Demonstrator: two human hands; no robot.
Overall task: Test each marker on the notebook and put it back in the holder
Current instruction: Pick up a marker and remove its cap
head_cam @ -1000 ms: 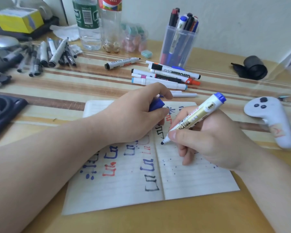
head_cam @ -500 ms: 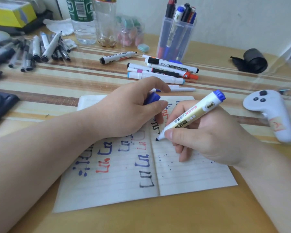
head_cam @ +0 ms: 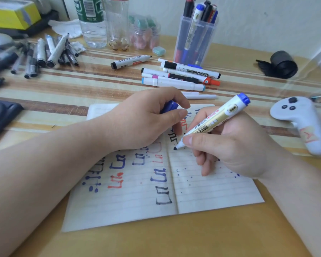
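An open lined notebook (head_cam: pixel 208 191) lies in front of me, covered with blue, red and black test marks. My right hand (head_cam: pixel 228 147) grips an uncapped blue marker (head_cam: pixel 217 117), its tip touching the right page near the spine. My left hand (head_cam: pixel 145 119) rests on the left page and pinches the marker's blue cap (head_cam: pixel 170 106). A clear plastic holder (head_cam: pixel 195 39) with several markers stands at the back. Several loose markers (head_cam: pixel 180 75) lie on the table in front of the holder.
A white game controller (head_cam: pixel 300 121) lies right of the notebook. Another pile of pens (head_cam: pixel 44 54) sits at the back left, near two plastic bottles (head_cam: pixel 100 21). A black roll (head_cam: pixel 282 64) is at the far right, a dark object (head_cam: pixel 0 114) at the left edge.
The marker tip stays at about the same spot on the right page. The view has shifted slightly; both hands keep their grips.
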